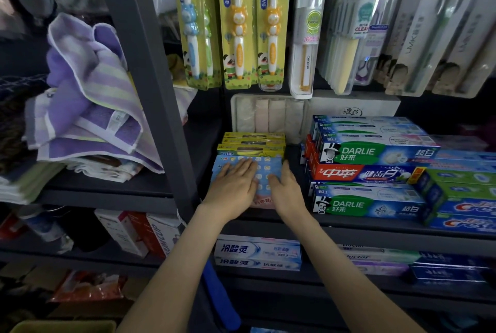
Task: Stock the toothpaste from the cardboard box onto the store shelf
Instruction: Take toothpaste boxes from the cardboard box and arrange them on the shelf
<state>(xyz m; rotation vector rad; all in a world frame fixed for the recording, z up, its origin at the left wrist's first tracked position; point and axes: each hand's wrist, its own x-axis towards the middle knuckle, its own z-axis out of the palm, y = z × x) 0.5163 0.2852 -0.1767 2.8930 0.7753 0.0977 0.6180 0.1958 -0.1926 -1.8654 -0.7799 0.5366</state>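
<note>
Pressing flat, fingers straight, nothing clasped: left hand (233, 193) and right hand (287, 194) on top of blue toothpaste box (270, 164), just before yellow boxes (252, 148), on dark shelf (349, 226).

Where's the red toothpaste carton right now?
Right of centre in the head view, the red toothpaste carton lies stacked between two green-and-blue Darlie cartons, just right of the right hand.

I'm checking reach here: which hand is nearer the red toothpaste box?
Right. The right hand rests on the blue box, just left of the red toothpaste box; the left hand lies farther left.
</note>
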